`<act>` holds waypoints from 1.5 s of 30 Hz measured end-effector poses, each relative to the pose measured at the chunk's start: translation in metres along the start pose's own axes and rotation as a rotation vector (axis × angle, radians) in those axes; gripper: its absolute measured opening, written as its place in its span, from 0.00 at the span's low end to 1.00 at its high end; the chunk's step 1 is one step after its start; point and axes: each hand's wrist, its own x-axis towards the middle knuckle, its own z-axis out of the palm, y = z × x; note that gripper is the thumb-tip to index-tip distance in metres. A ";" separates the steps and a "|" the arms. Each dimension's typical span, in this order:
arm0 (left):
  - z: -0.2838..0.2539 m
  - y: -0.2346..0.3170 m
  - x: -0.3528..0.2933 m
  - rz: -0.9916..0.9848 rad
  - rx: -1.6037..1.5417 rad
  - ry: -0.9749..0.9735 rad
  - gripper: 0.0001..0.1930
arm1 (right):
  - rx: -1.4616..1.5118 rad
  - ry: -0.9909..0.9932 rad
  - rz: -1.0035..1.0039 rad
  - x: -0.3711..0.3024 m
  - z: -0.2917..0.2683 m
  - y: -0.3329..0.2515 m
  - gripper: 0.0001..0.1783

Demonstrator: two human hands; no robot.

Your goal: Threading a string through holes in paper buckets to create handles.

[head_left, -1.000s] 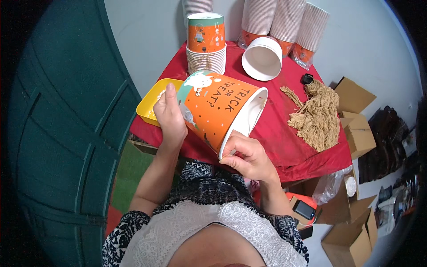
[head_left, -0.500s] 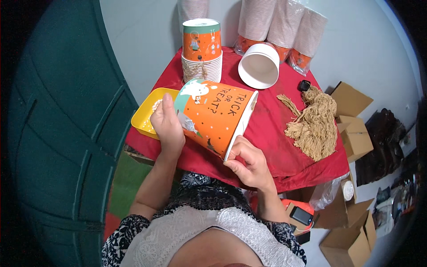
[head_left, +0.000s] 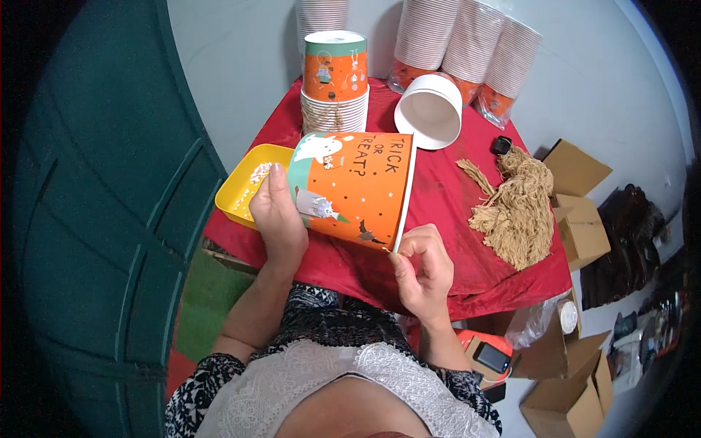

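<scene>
An orange paper bucket point(head_left: 354, 193) with a green base band, ghost and bat pictures and a white rim lies tipped on its side in the air before me, mouth to the right. My left hand point(head_left: 281, 219) grips it round the base end, thumb up. At the lower end of the rim, my right hand point(head_left: 423, 274) pinches thumb and forefinger together. A tiny pale bit shows by those fingertips; I cannot make out what it is. Just left of the bucket stands a yellow tray point(head_left: 232, 201) holding small white pieces point(head_left: 259, 173).
Behind the bucket is a stack of upside-down paper buckets point(head_left: 336, 69); a white-lined one point(head_left: 429, 113) lies open toward me. Tan cords point(head_left: 518, 215) are heaped at right on the red tablecloth point(head_left: 453, 197). Bagged bucket stacks point(head_left: 471, 44) line the wall. Cardboard boxes point(head_left: 577, 390) stand lower right.
The bucket has turned so that its mouth faces more squarely right. My right hand has shifted slightly right and now pinches at the rim's lower end. My left hand keeps its grip.
</scene>
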 end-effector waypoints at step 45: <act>0.017 -0.004 -0.007 0.124 0.057 -0.134 0.17 | -0.241 0.186 -0.122 -0.020 -0.004 0.006 0.15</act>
